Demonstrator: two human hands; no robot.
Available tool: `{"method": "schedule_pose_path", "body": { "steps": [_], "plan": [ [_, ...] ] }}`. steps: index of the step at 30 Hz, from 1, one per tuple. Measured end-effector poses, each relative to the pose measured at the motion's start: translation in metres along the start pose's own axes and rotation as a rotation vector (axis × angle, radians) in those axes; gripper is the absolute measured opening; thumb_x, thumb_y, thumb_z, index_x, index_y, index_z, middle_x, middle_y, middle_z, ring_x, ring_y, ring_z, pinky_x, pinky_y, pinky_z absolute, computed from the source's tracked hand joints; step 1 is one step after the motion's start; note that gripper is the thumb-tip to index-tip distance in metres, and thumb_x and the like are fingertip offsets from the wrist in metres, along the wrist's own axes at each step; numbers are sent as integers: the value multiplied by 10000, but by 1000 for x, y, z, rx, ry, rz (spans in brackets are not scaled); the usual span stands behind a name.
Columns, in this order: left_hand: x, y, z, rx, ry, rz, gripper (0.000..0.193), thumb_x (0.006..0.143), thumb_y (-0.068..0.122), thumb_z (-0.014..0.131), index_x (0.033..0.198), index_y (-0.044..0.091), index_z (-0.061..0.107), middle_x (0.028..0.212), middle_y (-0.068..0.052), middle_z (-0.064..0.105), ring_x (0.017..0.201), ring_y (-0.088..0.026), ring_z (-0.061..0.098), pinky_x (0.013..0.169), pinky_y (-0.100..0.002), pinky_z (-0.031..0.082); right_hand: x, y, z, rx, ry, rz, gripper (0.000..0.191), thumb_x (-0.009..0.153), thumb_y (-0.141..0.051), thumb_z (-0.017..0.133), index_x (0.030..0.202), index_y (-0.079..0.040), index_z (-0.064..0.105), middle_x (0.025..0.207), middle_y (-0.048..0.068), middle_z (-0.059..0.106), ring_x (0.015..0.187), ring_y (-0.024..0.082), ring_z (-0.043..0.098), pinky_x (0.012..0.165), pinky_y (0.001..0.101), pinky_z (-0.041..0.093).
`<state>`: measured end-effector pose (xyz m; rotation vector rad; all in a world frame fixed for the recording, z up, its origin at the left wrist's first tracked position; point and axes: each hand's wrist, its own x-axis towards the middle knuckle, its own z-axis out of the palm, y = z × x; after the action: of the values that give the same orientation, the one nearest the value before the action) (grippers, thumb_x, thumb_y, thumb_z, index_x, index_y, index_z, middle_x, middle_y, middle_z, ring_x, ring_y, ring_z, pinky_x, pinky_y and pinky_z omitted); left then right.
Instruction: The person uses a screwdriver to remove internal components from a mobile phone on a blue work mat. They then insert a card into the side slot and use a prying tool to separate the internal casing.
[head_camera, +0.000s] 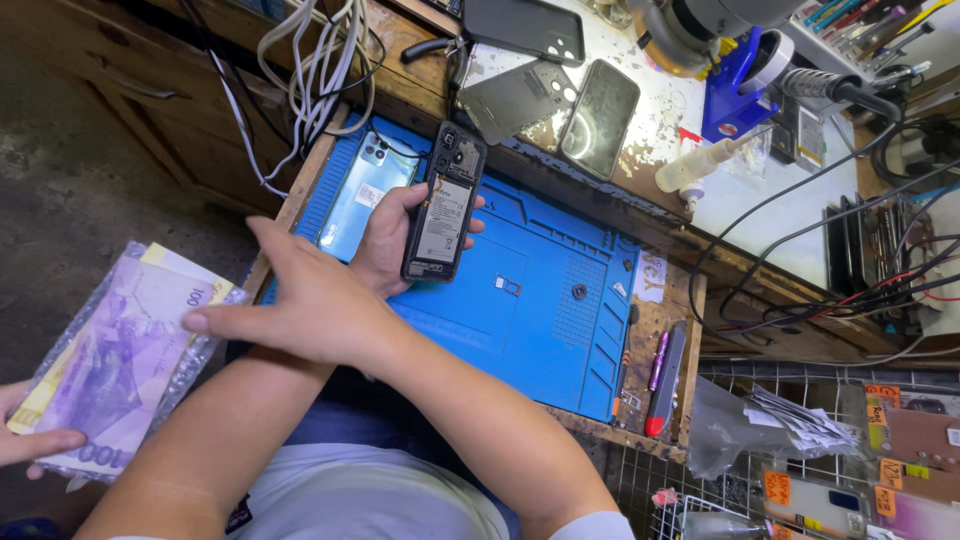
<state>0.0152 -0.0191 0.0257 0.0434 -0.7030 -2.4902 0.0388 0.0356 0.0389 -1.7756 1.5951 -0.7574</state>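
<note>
You are gripping an opened phone (445, 203) over the blue work mat (540, 310).

Your left hand (385, 240) is clamping the phone, back cover off, above the mat's left part. Your right hand (300, 305) is crossing over, fingers spread flat, reaching left of the mat toward banknotes in a plastic sleeve (120, 365) that another person's hand (30, 440) is holding. A light-blue back cover (360, 195) is lying on the mat's left edge.
</note>
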Motion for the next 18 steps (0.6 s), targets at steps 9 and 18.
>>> {"method": "schedule_pose_path", "body": {
  "steps": [9,18],
  "plan": [
    [-2,4,7,42,29,5,569,1059,365,374,1412,-49,541,1318,-209,655,1079,-300,684,917,-416,587,56,11,31,526,-497,-107,536,820,-337,827,1210,16,725,1084,130,804,1007,196,740,900,321,592],
    [3,-6,-16,51,66,-126,582,1035,384,357,1394,-27,560,1285,-195,673,1043,-294,714,893,-413,602,12,32,-44,496,-240,-165,367,985,-223,760,1269,-5,678,1132,49,764,1063,115,682,1014,276,526]
  ]
}}
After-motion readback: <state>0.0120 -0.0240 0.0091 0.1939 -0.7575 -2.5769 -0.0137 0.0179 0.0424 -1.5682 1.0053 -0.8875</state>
